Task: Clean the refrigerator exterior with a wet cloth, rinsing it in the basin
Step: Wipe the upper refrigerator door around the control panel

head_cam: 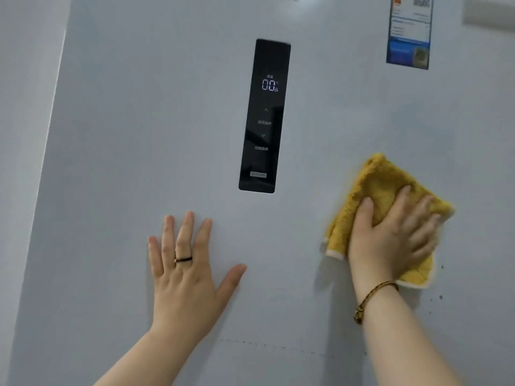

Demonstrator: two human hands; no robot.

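Observation:
The pale grey refrigerator door (139, 135) fills the view. My right hand (390, 240) presses a folded yellow cloth (381, 182) flat against the door, right of and below the black control panel (263, 115). Its fingers lie spread over the cloth. My left hand (184, 274), with a dark ring, rests flat on the bare door below the panel, fingers straight and spread. The basin is out of view.
The control panel shows lit digits "00". A blue energy label (409, 32) is stuck at the door's top right. A few small dark specks (441, 296) mark the door right of my right wrist. The door's left edge (50, 135) meets a pale wall.

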